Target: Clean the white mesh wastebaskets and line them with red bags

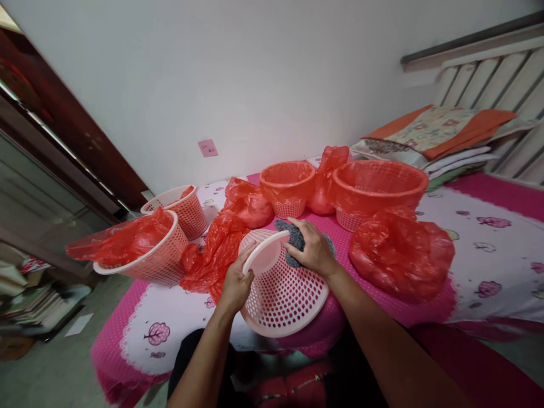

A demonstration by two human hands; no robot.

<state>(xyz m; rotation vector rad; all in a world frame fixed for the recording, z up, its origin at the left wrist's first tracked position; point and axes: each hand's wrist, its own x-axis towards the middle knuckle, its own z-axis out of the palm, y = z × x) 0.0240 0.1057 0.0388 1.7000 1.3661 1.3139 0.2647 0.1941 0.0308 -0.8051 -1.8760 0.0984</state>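
Observation:
A white perforated plastic basket (284, 300) lies tipped in front of me, its wide opening facing me. My left hand (238, 281) is closed on the rim at its left side. My right hand (314, 247) is closed on a dark grey cloth (297, 241) at the upper part of the same basket, fingers at the rim. Left of the basket lies a crumpled red plastic bag (216, 249). Another full-looking red plastic bag (402, 255) rests to the right; its contents cannot be made out.
Two white baskets (159, 263) with red bags inside stand at the left. Behind, red plastic covers a smaller basket (289, 195) and a larger basket (378, 195). Folded bedding (442, 133) is stacked at the back right. The patterned bedsheet (157, 328) drops at the front left edge.

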